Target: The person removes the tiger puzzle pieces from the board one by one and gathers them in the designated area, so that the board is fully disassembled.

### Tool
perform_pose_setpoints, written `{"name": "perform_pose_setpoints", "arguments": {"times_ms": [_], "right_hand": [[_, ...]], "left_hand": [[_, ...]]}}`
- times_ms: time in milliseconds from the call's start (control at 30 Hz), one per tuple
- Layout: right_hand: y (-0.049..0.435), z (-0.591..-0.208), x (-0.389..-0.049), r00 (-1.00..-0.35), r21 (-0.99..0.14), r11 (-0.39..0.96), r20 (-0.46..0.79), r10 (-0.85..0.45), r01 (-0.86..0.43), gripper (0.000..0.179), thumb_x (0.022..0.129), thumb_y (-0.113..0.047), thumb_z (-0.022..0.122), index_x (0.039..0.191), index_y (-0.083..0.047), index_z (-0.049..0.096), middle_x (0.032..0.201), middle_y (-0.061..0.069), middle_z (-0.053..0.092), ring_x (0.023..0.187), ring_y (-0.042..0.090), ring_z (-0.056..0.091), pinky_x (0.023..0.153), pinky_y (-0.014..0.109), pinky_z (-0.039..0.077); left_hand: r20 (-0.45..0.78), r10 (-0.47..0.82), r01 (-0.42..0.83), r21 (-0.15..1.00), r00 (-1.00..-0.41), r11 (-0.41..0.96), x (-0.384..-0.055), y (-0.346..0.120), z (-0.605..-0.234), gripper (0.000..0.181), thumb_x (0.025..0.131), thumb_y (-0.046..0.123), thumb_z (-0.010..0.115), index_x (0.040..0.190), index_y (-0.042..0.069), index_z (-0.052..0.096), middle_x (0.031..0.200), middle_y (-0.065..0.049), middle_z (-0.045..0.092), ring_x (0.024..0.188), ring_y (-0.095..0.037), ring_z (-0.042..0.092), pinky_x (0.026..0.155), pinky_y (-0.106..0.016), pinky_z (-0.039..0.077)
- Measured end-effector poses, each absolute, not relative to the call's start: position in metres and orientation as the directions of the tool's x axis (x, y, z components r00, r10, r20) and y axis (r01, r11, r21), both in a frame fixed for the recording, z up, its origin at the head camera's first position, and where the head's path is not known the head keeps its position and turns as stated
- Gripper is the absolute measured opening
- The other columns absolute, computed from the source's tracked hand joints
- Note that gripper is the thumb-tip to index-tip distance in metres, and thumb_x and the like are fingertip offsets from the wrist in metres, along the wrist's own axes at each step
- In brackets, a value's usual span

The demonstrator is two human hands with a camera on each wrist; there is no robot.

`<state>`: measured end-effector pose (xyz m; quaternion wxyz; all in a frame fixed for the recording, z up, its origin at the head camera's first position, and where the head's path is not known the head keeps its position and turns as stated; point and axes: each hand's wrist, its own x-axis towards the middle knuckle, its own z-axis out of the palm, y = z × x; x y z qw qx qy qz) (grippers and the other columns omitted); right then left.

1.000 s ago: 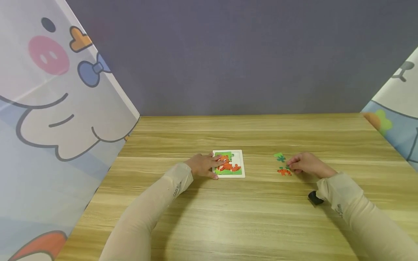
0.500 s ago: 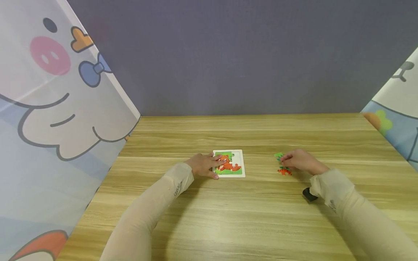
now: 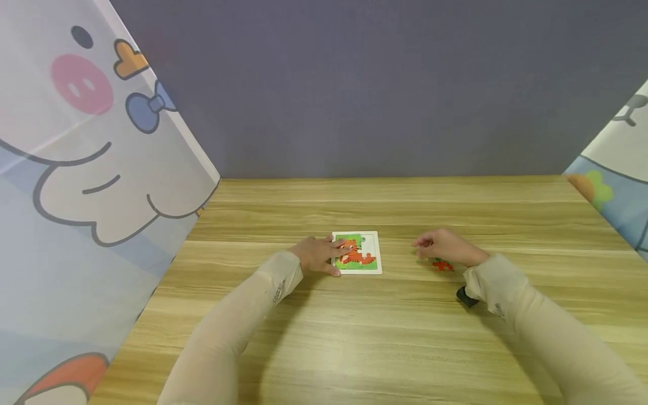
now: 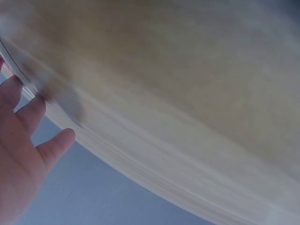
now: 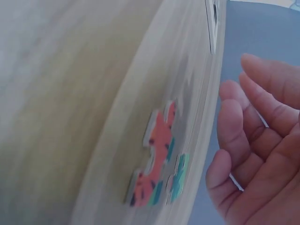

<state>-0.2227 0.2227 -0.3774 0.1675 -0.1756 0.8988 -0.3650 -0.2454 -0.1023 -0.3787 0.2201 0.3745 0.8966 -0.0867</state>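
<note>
My left hand (image 3: 318, 256) rests on the left part of a white-framed jigsaw puzzle (image 3: 378, 264) with an orange tiger on green. The frame's upper right area shows white, without picture. Several fingers lie spread over the picture in the head view. My right hand (image 3: 445, 246) is right of the frame, fingers bent and thumb close to the forefinger. I cannot tell whether a piece is between those fingertips. Below this hand lie an orange striped puzzle piece (image 5: 157, 154) and a green puzzle piece (image 5: 178, 178); in the head view the hand covers part of them.
A wood-grain table (image 3: 344, 337) stretches around the puzzle. Behind it stands a grey panel (image 3: 379, 90). Cartoon-printed cloth walls (image 3: 167, 197) flank it on both sides. A black object (image 3: 466, 296) sits at my right wrist.
My right hand has moved left, from beside the loose pieces to above and past them. The upper green piece, seen earlier, no longer shows. My left hand stays on the puzzle.
</note>
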Motion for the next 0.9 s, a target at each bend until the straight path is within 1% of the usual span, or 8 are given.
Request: {"name": "perform_pose_setpoints", "arguments": {"times_ms": [133,267,367,533,733,900], "right_hand": [[0.215,-0.376,-0.224,-0.875,-0.683,0.691,-0.159,-0.456,-0.236,0.028,0.087,-0.008,0.065,0.111,0.007,0.065,0.090,0.004,0.066,0.073,0.014,0.057,0.064,0.030,0.049],[0.206,-0.374,-0.228,-0.855,-0.662,0.690,-0.141,-0.500,-0.294,0.026,0.087,-0.008,0.066,0.110,0.005,0.066,0.087,0.001,0.066,0.070,0.013,0.054,0.063,0.030,0.047],[0.198,-0.374,-0.230,-0.830,-0.641,0.678,-0.111,-0.547,-0.361,0.024,0.086,-0.007,0.067,0.107,0.005,0.067,0.083,0.000,0.064,0.067,0.012,0.053,0.061,0.030,0.046],[0.184,-0.380,-0.234,-0.809,-0.611,0.673,-0.089,-0.581,-0.416,0.023,0.084,-0.007,0.069,0.104,0.003,0.069,0.081,-0.002,0.065,0.067,0.010,0.053,0.061,0.028,0.046],[0.168,-0.378,-0.234,-0.809,-0.562,0.700,-0.090,-0.581,-0.441,0.024,0.083,-0.009,0.070,0.104,0.003,0.070,0.078,-0.003,0.064,0.065,0.009,0.051,0.062,0.029,0.046],[0.157,-0.377,-0.235,-0.809,-0.595,0.700,-0.135,-0.572,-0.395,0.025,0.084,-0.008,0.069,0.105,0.005,0.069,0.070,-0.001,0.057,0.058,0.009,0.041,0.059,0.027,0.039]], "left_hand": [[-0.458,0.640,0.716,0.013,-0.616,0.698,-0.246,-0.102,-0.378,0.076,0.088,0.060,0.047,0.152,0.029,0.020,0.156,0.003,0.011,0.141,-0.026,0.014,0.106,-0.053,0.027],[-0.465,0.637,0.718,0.003,-0.615,0.696,-0.247,-0.100,-0.377,0.076,0.088,0.060,0.046,0.152,0.029,0.018,0.156,0.003,0.010,0.141,-0.026,0.013,0.107,-0.053,0.026],[-0.472,0.629,0.716,-0.007,-0.618,0.698,-0.247,-0.099,-0.377,0.076,0.089,0.059,0.046,0.152,0.030,0.017,0.157,0.004,0.009,0.142,-0.024,0.013,0.107,-0.052,0.026],[-0.474,0.628,0.716,-0.007,-0.617,0.698,-0.245,-0.101,-0.377,0.075,0.089,0.059,0.046,0.152,0.030,0.018,0.157,0.003,0.010,0.142,-0.025,0.013,0.107,-0.052,0.026],[-0.474,0.623,0.712,-0.012,-0.622,0.702,-0.246,-0.102,-0.378,0.075,0.089,0.059,0.045,0.152,0.029,0.017,0.157,0.004,0.009,0.142,-0.025,0.013,0.107,-0.052,0.026],[-0.485,0.617,0.734,-0.080,-0.619,0.674,-0.246,-0.101,-0.380,0.075,0.090,0.062,0.039,0.153,0.029,0.013,0.157,0.004,0.007,0.142,-0.024,0.010,0.110,-0.050,0.020]]}}
